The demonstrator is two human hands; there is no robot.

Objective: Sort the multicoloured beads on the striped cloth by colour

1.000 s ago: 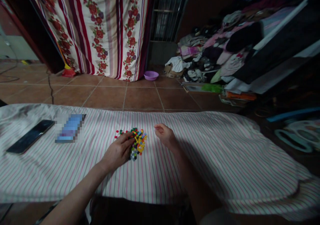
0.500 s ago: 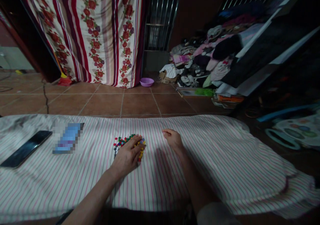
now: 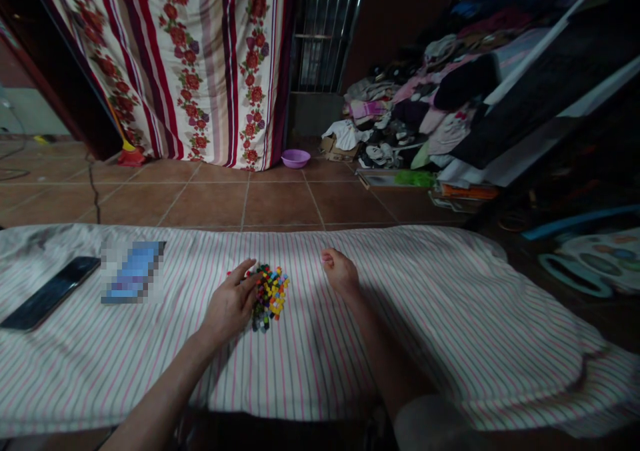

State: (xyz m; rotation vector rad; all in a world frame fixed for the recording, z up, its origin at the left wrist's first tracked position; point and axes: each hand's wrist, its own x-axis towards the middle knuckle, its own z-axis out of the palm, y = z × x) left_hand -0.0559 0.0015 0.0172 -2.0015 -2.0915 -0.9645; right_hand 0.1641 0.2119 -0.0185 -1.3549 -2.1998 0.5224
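A heap of small, many-coloured cube-like pieces (image 3: 273, 297) lies on the striped cloth (image 3: 440, 331). My left hand (image 3: 231, 303) rests palm down along the heap's left side. Its fingers are stretched out and slightly apart, touching the pieces there and covering some of them. My right hand (image 3: 343, 274) is off to the right of the heap, curled closed over the cloth. Thumb and fingers are pressed together, and I cannot make out what they hold, if anything.
Left of the heap lie a dark phone (image 3: 53, 293) and a second, blurred-out flat device (image 3: 134, 271). Beyond the cloth are a tiled floor (image 3: 215, 194), a purple basin (image 3: 295, 159), a floral curtain (image 3: 215, 71) and a pile of clothes (image 3: 425, 101).
My left hand has moved left from over the pieces to their left side, and they are bunched closer together and more exposed. The right hand stays closed in nearly the same place.
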